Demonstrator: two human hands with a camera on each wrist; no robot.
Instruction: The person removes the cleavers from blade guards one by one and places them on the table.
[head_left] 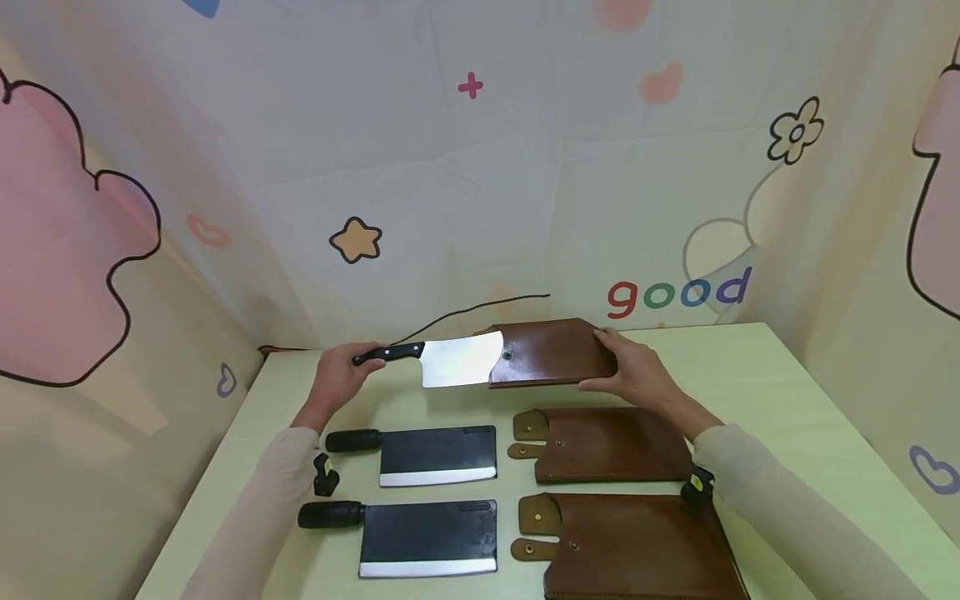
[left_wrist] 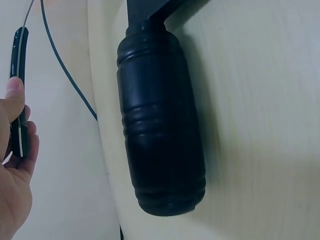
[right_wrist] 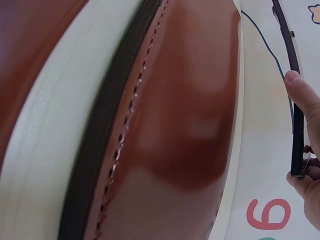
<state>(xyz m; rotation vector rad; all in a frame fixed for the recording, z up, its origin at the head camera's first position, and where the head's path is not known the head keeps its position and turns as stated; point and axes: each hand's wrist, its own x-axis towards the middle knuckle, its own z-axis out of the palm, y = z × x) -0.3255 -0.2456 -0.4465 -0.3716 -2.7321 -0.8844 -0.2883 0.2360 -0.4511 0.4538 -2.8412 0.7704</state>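
Note:
My left hand (head_left: 343, 379) grips the black riveted handle (head_left: 397, 352) of a cleaver, whose bright blade (head_left: 459, 360) points right. The front end of that blade meets the mouth of a brown leather sheath (head_left: 551, 354). My right hand (head_left: 637, 367) holds this sheath at its right end, thumb and fingers on opposite edges. Both things are raised over the back of the table. In the left wrist view, thumb and fingers pinch the cleaver's handle (left_wrist: 20, 55). The right wrist view has the held sheath (right_wrist: 298, 120) edge-on between thumb and fingers.
Two dark-bladed cleavers, an upper one (head_left: 438, 457) and a lower one (head_left: 429, 540), lie at the left of the table (head_left: 247, 467). Right of them are two brown sheaths, one farther back (head_left: 611, 446) and one nearer (head_left: 637, 542), with strap tabs. A patterned curtain (head_left: 525, 208) hangs behind.

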